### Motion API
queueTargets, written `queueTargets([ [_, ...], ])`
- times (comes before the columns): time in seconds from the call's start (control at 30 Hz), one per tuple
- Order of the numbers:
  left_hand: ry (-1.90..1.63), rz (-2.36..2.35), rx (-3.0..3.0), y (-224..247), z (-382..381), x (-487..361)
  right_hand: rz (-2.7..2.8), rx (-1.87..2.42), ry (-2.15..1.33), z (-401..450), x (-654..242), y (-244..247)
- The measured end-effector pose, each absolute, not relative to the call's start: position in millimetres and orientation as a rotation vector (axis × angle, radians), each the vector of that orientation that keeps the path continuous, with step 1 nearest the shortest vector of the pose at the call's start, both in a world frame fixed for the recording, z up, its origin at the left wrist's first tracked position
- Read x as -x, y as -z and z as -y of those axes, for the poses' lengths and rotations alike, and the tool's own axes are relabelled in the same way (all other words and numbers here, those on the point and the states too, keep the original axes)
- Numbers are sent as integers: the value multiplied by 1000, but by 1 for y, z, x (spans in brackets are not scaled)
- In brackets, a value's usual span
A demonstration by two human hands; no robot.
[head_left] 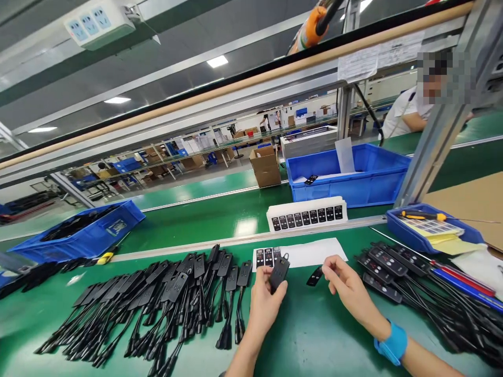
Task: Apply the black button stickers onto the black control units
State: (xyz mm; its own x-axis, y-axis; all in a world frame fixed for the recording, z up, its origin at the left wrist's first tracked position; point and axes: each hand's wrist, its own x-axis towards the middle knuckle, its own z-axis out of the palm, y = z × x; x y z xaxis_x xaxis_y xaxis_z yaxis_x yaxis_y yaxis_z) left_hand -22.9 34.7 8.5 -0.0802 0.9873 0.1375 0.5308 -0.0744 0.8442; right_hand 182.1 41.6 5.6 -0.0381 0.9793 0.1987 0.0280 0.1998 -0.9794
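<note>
Device [280, 270] is held in the half-curled left hand [266, 294] — a label [314, 276] is pinched by the nearly closed right hand [346, 285].

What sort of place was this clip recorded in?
Probably a factory floor for assembling small electronics: many matching black units with cables lie on a green bench, a white strip of black labels stands behind it, and a blue bin holds more black parts.

Above you, left: a socket strip [98, 23]; ahead of you: an open cardboard box [265, 166]; at your right: a yellow-handled screwdriver [425, 215] across a blue tray [397, 225].
</note>
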Motion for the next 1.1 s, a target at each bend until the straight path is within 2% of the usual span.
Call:
queueTargets([
  [0.23,-1010,-980,-733,-2,-6,-17,1344,1050,-1022,-38,-182,-14],
  [1.1,-857,-830,-755,-1,6,-25,1489,1167,-1097,-33,-178,-1],
])
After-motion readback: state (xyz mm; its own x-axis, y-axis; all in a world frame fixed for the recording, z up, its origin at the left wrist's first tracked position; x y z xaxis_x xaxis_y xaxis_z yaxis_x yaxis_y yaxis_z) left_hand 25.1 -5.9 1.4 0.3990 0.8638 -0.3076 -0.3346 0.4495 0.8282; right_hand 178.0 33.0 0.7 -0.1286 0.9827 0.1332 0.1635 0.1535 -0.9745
